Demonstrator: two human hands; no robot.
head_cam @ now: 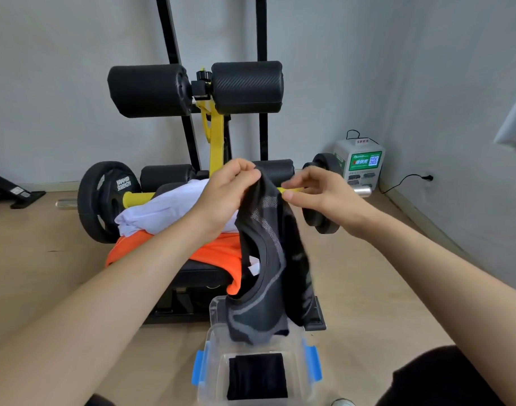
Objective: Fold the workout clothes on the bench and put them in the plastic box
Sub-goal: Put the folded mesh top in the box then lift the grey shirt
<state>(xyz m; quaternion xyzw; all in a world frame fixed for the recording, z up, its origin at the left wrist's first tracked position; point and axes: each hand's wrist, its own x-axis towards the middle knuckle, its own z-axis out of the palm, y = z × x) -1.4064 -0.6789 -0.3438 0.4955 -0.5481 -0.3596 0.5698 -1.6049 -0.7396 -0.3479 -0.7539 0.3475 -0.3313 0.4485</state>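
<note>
Ahead of you: left foam roller (148,90) and right foam roller (248,86), high on a yellow post (215,136). Left weight plate (103,200) sits upright on the wood floor (46,259); right weight plate (324,168) is opposite. White charging cabinet (359,165) stands in the far right corner, and a black cable (403,181) runs to a wall socket (428,177).

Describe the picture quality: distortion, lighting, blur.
Head view: wide-angle stretch swells the forearms toward the lower corners; soft, even light, faint shadows; left hand, right hand and dark garment are sharp; a pale shape at the right edge is blurred.
</note>
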